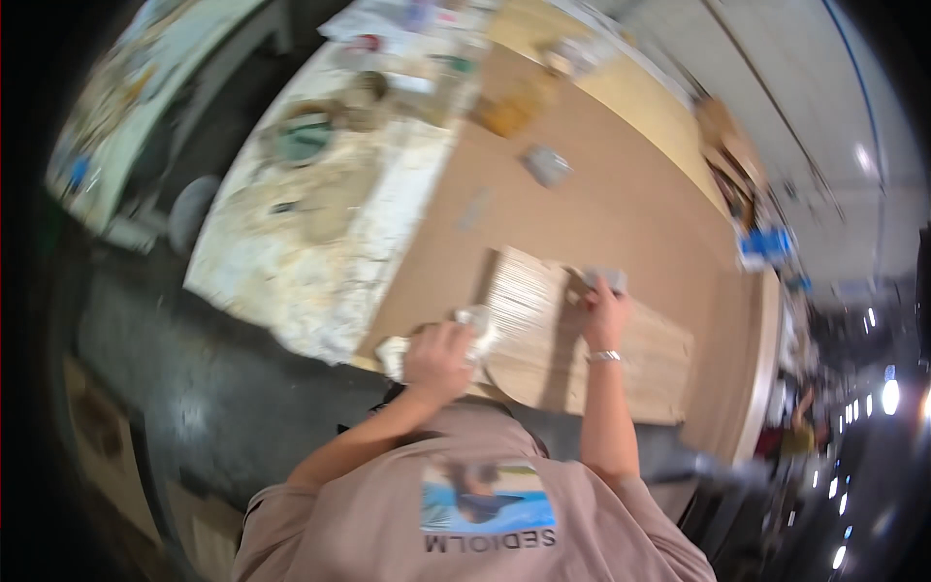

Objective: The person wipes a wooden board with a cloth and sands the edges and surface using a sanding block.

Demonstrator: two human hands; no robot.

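Note:
A light wooden panel [635, 364] with visible grain and a curved near-left corner lies in front of me, close to the table's near edge. My left hand [438, 361] is closed on a crumpled white cloth [476, 320] beside the panel's left edge. Over the panel's far side, my right hand [605, 315] grips a small grey pad [613, 278] in its fingertips. Blur hides whether the pad touches the wood. Farther off, a second grey piece [546, 166], like a folded pad or sheet, rests on the brown board [436, 262] beneath the panel.
On the left, a paint-stained white surface [291, 301] carries a round tub [305, 136] with greenish contents and another round container [366, 92]. A yellowish bag or clump [517, 107] lies at the far end. Something blue [766, 244] stands along the right edge.

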